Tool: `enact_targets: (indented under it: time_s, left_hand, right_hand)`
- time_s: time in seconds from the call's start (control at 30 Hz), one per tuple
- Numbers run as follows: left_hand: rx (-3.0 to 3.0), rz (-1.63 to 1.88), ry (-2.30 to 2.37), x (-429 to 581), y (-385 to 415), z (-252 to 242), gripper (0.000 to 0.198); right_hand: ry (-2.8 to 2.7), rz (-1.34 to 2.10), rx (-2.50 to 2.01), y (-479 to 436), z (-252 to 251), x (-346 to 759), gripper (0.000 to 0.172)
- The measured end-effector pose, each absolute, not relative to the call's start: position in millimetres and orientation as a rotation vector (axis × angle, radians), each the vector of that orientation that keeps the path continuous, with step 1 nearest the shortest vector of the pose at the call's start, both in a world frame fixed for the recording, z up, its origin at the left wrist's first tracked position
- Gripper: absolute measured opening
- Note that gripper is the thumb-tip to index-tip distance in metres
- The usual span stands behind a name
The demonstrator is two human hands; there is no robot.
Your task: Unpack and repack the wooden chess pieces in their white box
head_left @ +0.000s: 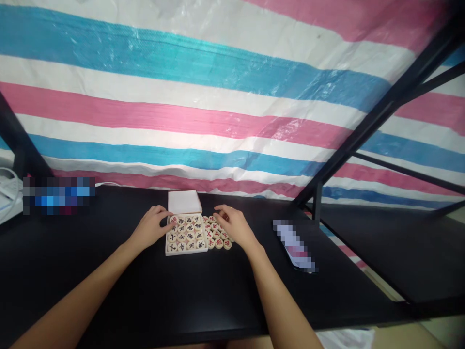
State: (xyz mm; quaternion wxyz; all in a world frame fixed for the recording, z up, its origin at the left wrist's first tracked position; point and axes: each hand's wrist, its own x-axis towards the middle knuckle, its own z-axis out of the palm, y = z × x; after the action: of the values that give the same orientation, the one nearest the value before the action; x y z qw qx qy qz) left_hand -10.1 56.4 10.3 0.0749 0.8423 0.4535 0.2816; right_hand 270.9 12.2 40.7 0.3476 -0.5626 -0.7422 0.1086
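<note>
A shallow white box (186, 251) holds rows of round Chinese chess pieces, mostly with black characters. At its far left corner, my left hand (151, 227) has thumb and fingertips around a red-marked Chinese chess piece (174, 220), which sits level with or just on top of the others. Beside the box's right wall lie several red-marked pieces (218, 243) in rows on the table. Over the far right of these rows hovers my right hand (235, 226), its thumb and forefinger apart and its other fingers curled, partly hiding pieces below. No piece shows between its fingertips.
The white box lid (183, 201) lies behind the box on the black table (156, 291). A phone (296, 247), blurred out, lies to the right. Another pixelated item (60, 195) and a white object with a cable (9, 194) are far left. Black frame bars (348, 150) and a striped sheet (203, 121) stand around.
</note>
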Motion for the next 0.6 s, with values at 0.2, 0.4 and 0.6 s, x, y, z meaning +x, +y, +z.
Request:
enact_targets:
  time_s: [0.2,0.4,0.6]
  left_hand:
    - [2.534,1.044,1.135,-9,51,19,0.028]
    - [2.179,0.988,1.083,5,35,30,0.026]
    - [1.898,0.951,1.118,24,19,31,0.029]
  right_hand:
    - [-1.968,0.356,-1.367,6,38,249,0.016]
    - [-2.008,0.618,-1.173,-8,36,215,0.020]
    - [-1.879,0.823,-1.089,-11,40,209,0.012]
